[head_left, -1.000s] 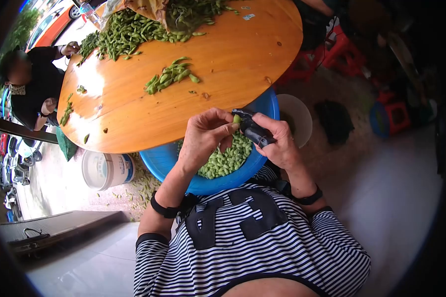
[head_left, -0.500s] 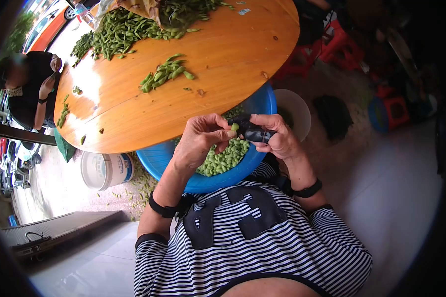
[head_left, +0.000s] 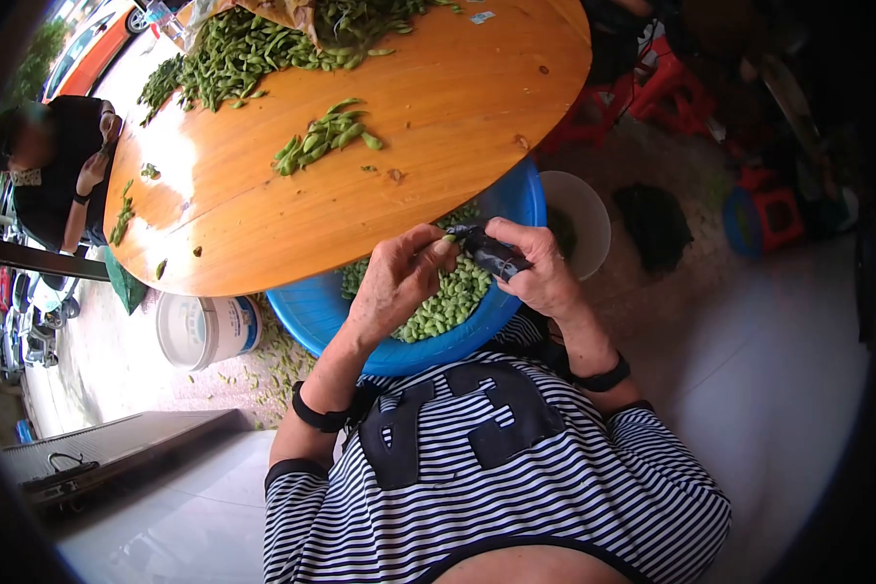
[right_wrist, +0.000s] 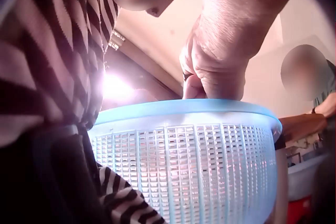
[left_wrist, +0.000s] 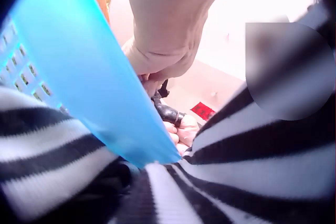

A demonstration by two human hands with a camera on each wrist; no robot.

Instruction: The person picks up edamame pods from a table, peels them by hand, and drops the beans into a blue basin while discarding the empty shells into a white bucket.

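Observation:
Thumb and fingers of my left hand [head_left: 391,284] pinch a green soybean pod [head_left: 449,239] over a blue slotted basket [head_left: 399,363]. Opposite it, my right hand [head_left: 543,265] has its thumb and curled fingers at the pod's other end. A shiny black covering [head_left: 492,253] wraps fingers of the right hand; it also shows in the left wrist view [left_wrist: 169,113]. Shelled green beans [head_left: 440,316] fill the basket's bottom below both hands. The right wrist view has the basket's slotted wall [right_wrist: 184,166] in front, hiding most of the fingers.
Beyond the basket is an oval wooden table [head_left: 438,127] with a small heap of pods [head_left: 323,144] and a large pile [head_left: 253,60]. A white bucket [head_left: 197,336] stands left, a translucent tub [head_left: 596,226] right. Another person [head_left: 54,175] sits at the table's left; red stools [head_left: 674,92] stand behind.
My hands have shifted slightly left, and the pod shows less between the fingertips now. The black-covered fingers have tilted. At the table's left, the other person's hands have moved.

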